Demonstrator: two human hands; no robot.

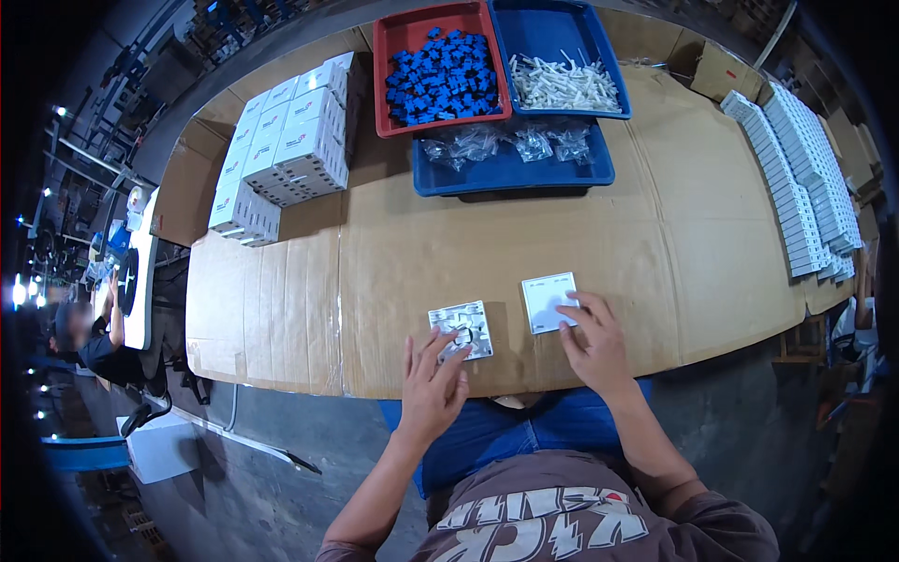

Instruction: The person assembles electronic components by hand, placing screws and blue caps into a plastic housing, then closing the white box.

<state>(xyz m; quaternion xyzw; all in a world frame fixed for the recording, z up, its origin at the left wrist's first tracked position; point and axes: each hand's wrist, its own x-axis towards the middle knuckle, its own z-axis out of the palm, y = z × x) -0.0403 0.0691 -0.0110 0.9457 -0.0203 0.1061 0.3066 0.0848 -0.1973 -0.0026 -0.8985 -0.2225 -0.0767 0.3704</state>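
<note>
Two white square plastic pieces lie side by side near the front edge of the cardboard-covered table. The left piece is a shallow housing [478, 340] whose inside faces up, showing moulded detail and something dark in the middle. Fingers of my left hand [433, 386] reach into it, spread apart; what lies under the fingertips is hidden. The right piece is a smooth flat cover [540, 304], its face up. My right hand [599, 351] rests thumb and fingertips on its right side, fingers apart, and hides part of that edge.
At the back stand a red tray [382, 98] of blue plastic parts, a blue tray [510, 33] of white sticks and a lower blue tray [515, 184] of clear bags. White boxes [281, 140] are stacked left, white pieces [805, 178] right. A person [103, 347] sits far left.
</note>
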